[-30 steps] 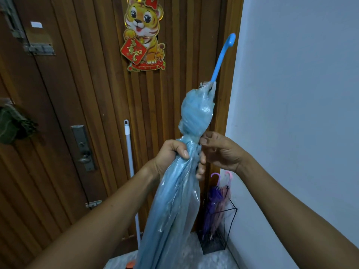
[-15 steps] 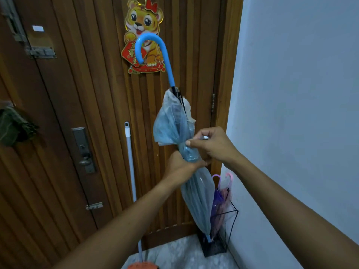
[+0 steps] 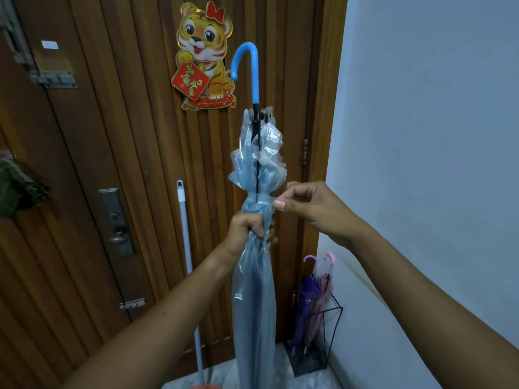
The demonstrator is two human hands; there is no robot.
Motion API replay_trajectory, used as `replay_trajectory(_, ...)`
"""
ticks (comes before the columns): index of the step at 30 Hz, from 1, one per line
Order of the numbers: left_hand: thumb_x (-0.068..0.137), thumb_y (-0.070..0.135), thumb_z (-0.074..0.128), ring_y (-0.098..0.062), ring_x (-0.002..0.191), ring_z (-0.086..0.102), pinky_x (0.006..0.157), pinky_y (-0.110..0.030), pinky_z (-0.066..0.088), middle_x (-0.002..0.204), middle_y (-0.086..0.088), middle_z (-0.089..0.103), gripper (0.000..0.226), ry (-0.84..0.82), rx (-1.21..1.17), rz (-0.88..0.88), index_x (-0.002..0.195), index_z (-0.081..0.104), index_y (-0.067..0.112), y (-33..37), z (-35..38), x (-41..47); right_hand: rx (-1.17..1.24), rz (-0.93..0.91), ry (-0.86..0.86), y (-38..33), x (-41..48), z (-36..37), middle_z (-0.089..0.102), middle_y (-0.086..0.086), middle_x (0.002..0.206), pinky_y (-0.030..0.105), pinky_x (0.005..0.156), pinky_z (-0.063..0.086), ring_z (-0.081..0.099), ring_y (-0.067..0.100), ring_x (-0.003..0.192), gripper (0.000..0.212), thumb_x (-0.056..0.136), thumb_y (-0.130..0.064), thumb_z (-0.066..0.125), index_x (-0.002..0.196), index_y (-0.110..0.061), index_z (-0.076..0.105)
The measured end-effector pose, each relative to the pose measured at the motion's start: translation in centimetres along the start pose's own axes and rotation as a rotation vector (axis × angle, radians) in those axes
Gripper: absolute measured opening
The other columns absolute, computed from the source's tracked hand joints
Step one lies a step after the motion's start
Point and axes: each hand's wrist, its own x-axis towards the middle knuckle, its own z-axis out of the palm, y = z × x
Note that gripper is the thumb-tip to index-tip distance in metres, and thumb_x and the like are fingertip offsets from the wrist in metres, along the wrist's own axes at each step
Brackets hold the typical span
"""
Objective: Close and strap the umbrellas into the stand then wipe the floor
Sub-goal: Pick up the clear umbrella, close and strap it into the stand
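Observation:
A closed translucent blue umbrella (image 3: 254, 299) with a blue hooked handle stands upright in front of me, handle up. My left hand (image 3: 247, 231) grips its folded canopy around the middle. Just above that grip, my right hand (image 3: 306, 203) pinches the thin strap that wraps the gathered canopy. Low at the right, a black wire umbrella stand (image 3: 334, 327) sits in the corner by the wall. It holds a purple umbrella (image 3: 307, 299) and a pink umbrella (image 3: 325, 287), both closed.
A wooden slatted door (image 3: 134, 136) fills the background, with a tiger decoration (image 3: 203, 56) and a metal handle (image 3: 118, 223). A white mop pole (image 3: 186, 259) leans against the door. A white wall (image 3: 435, 136) is on the right. Marble floor (image 3: 280, 374) shows below.
The umbrella has swung from tilted to upright and its hooked handle has turned. My right hand moved from beside the canopy to pinching the strap at its waist.

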Motion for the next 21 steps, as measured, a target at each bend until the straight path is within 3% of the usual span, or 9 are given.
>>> replay_trajectory(2,0.019,0.013,0.068,-0.017,0.036,0.047,0.053,-0.029,0.049,0.046,-0.007,0.047,0.056,-0.111,-0.086,-0.047,0.071,0.049,0.003,0.5,-0.3,0.0,0.028,-0.014,-0.032,-0.1,0.0,-0.1,0.071,-0.008,0.085,0.021,0.087,0.050,0.066,0.006,0.092,0.020,0.089,-0.019,0.071,0.091,0.001,0.071)
replay_trajectory(5,0.029,0.022,0.077,-0.018,0.038,0.048,0.063,-0.032,0.046,0.045,-0.007,0.050,0.043,-0.321,-0.118,-0.102,0.063,0.061,0.002,1.0,-0.3,-0.4,0.100,-0.016,-0.053,-0.1,-0.1,0.2,0.071,-0.004,0.087,0.020,0.086,0.051,0.066,0.008,0.092,0.014,0.087,-0.019,0.069,0.086,-0.005,0.067)
replay_trajectory(9,0.040,0.019,0.074,-0.025,0.049,0.056,0.071,-0.036,0.048,0.058,-0.014,0.057,0.041,-0.416,-0.148,-0.198,0.074,0.066,0.000,1.5,-0.5,-0.6,0.165,0.008,0.000,0.2,0.3,0.3,0.073,0.001,0.090,0.023,0.086,0.053,0.070,0.012,0.095,0.014,0.085,-0.012,0.073,0.083,-0.002,0.064)
replay_trajectory(11,0.048,0.015,0.070,-0.031,0.062,0.063,0.072,-0.039,0.052,0.071,-0.020,0.061,0.046,-0.306,-0.036,-0.187,0.088,0.064,-0.006,1.7,-0.7,-0.7,0.121,0.024,0.074,0.3,0.5,0.2,0.074,0.004,0.091,0.025,0.085,0.055,0.071,0.015,0.095,0.014,0.086,-0.008,0.074,0.082,-0.001,0.063)
replay_trajectory(13,0.065,0.019,0.063,-0.035,0.083,0.067,0.080,-0.041,0.054,0.089,-0.023,0.067,0.047,-0.085,0.227,-0.085,0.105,0.062,-0.007,1.2,-1.2,-0.9,0.093,0.024,0.184,0.6,0.5,0.2,0.072,0.011,0.089,0.025,0.083,0.056,0.070,0.017,0.089,0.017,0.086,-0.006,0.075,0.079,-0.001,0.061)
replay_trajectory(16,0.079,0.030,0.069,-0.027,0.118,0.062,0.102,-0.042,0.049,0.127,-0.012,0.065,0.059,0.044,0.433,0.114,0.135,0.053,0.017,-0.1,-1.0,-1.6,0.047,0.015,0.321,0.7,0.5,0.7,0.069,0.013,0.081,0.022,0.072,0.057,0.067,0.014,0.078,0.017,0.085,-0.004,0.076,0.078,0.001,0.062)
replay_trajectory(19,0.085,0.021,0.074,-0.005,0.120,0.060,0.100,-0.023,0.051,0.130,0.007,0.062,0.063,0.108,0.585,0.181,0.140,0.042,0.030,-1.6,0.5,-2.0,-0.011,0.024,0.331,0.5,0.9,1.8,0.072,0.009,0.078,0.021,0.069,0.057,0.069,0.011,0.074,0.016,0.081,-0.006,0.081,0.076,-0.001,0.067)
replay_trajectory(21,0.086,0.012,0.068,-0.012,0.109,0.065,0.088,-0.027,0.054,0.118,0.001,0.066,0.051,0.226,0.524,0.152,0.130,0.050,0.027,-2.2,1.1,-1.8,-0.011,0.048,0.289,0.1,1.0,2.1,0.074,0.003,0.077,0.020,0.071,0.057,0.071,0.008,0.075,0.015,0.078,-0.009,0.085,0.075,-0.003,0.070)
